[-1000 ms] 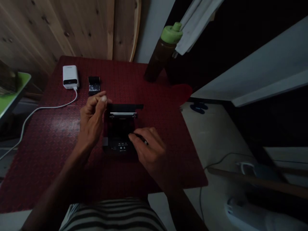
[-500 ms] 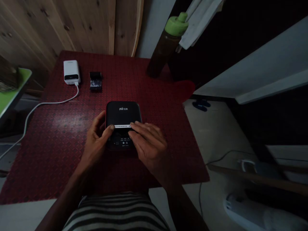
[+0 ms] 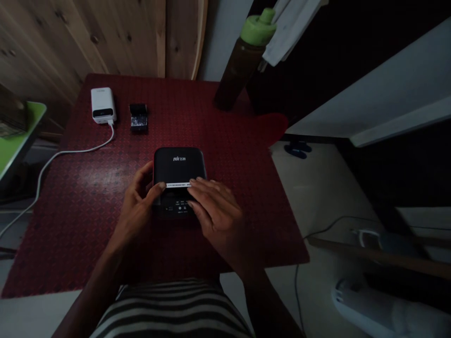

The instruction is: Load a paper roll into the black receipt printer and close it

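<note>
A black, rounded-square device (image 3: 179,167) with white lettering rests on the table in front of me. A narrow white strip (image 3: 178,185) with small print crosses its middle, and below that is a dark panel with small white markings. My left hand (image 3: 143,202) is closed round the device's left side, its thumb on top at the strip's left end. From the right, my right hand (image 3: 218,206) grips the device, fingertips together over the strip's right end and thumb lower, by the panel. Its fingers hide the device's right edge.
On the red patterned table (image 3: 88,225) are a white power bank (image 3: 103,104) with a white cable, a small black object (image 3: 138,117) and a tall dark bottle (image 3: 243,58) with a green cap. Blue slippers (image 3: 298,149) and a dark cord (image 3: 334,223) lie on the floor.
My right thumb has slid slightly down toward the lower panel, and the right fingers have shifted a little left. My left hand keeps its hold. The view has moved slightly.
</note>
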A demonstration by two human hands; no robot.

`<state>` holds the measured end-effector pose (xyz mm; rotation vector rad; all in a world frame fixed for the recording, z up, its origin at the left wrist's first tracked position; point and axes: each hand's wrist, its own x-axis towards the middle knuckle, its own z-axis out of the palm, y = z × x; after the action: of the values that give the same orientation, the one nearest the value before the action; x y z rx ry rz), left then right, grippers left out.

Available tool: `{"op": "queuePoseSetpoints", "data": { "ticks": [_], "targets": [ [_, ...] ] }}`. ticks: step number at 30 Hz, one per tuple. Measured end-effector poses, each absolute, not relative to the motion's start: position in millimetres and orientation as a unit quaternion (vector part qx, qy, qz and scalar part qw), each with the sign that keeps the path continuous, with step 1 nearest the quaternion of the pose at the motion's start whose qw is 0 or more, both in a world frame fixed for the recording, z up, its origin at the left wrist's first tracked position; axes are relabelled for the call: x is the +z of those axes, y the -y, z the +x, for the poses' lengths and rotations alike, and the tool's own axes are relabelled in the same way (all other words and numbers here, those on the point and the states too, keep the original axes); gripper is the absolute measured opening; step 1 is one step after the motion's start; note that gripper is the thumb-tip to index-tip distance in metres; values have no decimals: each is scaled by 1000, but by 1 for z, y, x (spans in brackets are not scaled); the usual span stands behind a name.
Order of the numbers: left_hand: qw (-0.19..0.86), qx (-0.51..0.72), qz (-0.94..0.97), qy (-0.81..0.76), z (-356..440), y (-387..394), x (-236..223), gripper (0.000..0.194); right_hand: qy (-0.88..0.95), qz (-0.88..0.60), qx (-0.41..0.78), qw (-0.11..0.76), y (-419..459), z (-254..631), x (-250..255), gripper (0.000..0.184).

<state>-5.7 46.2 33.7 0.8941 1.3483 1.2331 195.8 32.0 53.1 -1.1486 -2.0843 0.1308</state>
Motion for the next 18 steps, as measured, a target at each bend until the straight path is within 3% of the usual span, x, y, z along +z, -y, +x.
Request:
{"op": "queuePoseSetpoints", "data": {
  "ticks": [7,18],
  "targets": [
    [530,515,376,-559,-16,-29,34,59,732,-518,58,439,-3,211,46,39],
    [525,522,357,-569,-13,-24,36,53,714,-528,76,453,2,214,32,31]
  ]
}}
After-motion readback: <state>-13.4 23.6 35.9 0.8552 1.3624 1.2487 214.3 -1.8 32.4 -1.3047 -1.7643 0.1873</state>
